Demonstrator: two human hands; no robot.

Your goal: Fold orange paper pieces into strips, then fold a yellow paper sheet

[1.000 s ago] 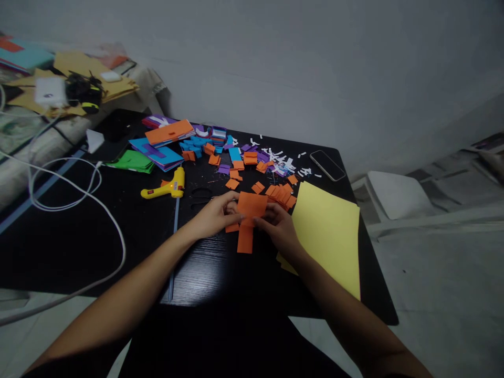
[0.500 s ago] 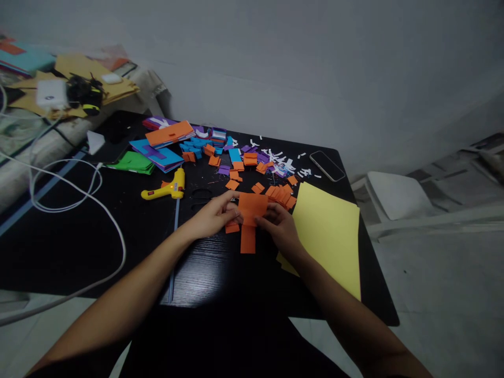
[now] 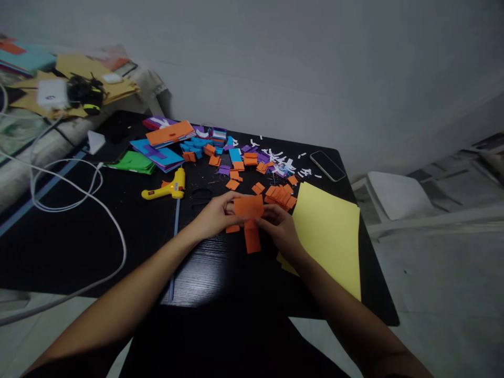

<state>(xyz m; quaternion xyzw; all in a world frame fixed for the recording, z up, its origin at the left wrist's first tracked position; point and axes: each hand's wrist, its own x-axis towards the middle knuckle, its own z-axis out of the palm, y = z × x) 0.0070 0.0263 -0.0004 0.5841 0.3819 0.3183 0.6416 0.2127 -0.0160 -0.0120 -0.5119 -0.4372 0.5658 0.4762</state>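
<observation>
An orange paper piece (image 3: 249, 206), with a wide upper part and a narrow strip hanging below, is held up over the black table between both hands. My left hand (image 3: 217, 214) grips its left side, thumb across the front. On the right side, my right hand (image 3: 280, 224) pinches it with the thumb in front and the fingers behind. Partly behind the left hand lies a small orange folded piece (image 3: 232, 229) on the table. Just beyond the right hand is a pile of orange folded pieces (image 3: 280, 196).
A yellow glue gun (image 3: 165, 190) with a blue stick (image 3: 176, 220) and black scissors (image 3: 200, 197) lie left. Yellow sheets (image 3: 328, 231) and a phone (image 3: 327, 166) are right. White scraps (image 3: 284, 164) and coloured paper stacks (image 3: 170, 134) lie behind. A white cable (image 3: 114, 220) loops at left.
The orange paper's upper part looks shorter and its lower strip has tilted slightly. My left hand has moved a little right, its thumb now further across the paper.
</observation>
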